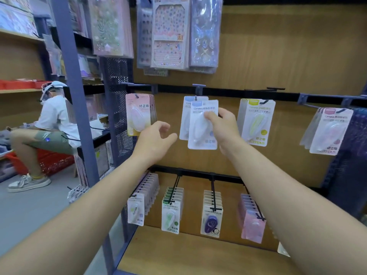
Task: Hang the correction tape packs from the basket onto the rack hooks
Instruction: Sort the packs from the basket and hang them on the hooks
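My right hand [222, 126] grips a pale blue correction tape pack [200, 126] by its right side, held up just below the middle hook [197, 90] of the upper rail. Another blue pack [185, 116] hangs on that hook, directly behind the held one. My left hand [156, 141] is open, fingers spread, just left of the held pack and touching nothing. Pink packs [139, 114] hang on the hook to the left, yellow-green packs [257, 122] to the right, and pink-white packs [327, 132] at the far right. The basket is not in view.
The lower rail [194, 173] carries long hooks full of packs in lilac, green [171, 215], purple [211, 217] and pink. Sticker sheets [168, 32] hang overhead. A wooden shelf [188, 253] lies below. A person [51, 124] sits on a red basket [53, 159] at left, beyond the rack post.
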`<state>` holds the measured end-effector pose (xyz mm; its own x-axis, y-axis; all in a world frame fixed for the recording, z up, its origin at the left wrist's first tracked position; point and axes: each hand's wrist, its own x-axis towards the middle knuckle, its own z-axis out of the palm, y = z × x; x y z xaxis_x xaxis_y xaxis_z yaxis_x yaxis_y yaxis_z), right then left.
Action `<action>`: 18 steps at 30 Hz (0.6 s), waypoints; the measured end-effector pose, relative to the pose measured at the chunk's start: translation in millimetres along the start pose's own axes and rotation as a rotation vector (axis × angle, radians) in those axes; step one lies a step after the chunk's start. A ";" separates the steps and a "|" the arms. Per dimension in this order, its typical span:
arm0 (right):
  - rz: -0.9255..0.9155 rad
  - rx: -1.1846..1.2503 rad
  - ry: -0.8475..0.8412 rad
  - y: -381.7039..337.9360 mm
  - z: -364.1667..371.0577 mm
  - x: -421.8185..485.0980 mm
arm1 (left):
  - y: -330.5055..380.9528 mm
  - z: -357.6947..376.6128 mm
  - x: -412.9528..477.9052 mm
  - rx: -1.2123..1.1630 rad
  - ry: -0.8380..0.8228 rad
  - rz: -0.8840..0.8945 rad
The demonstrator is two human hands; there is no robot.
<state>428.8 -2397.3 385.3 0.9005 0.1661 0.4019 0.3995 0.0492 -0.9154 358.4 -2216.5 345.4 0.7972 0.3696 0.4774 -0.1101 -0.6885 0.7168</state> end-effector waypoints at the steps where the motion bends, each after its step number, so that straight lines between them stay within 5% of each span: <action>1: -0.021 -0.009 0.004 -1.4 5.7 6.3 | -2.3 -4.3 -3.1 0.028 -0.015 0.027; 18: 0.017 -0.165 0.136 10.9 26.3 39.4 | -15.2 -27.6 -19.5 0.150 -0.064 0.140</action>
<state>464.0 -2364.4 390.6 0.9176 0.0310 0.3962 0.3970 -0.1164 -0.9104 328.1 -2196.1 339.2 0.8171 0.2262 0.5303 -0.1367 -0.8176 0.5593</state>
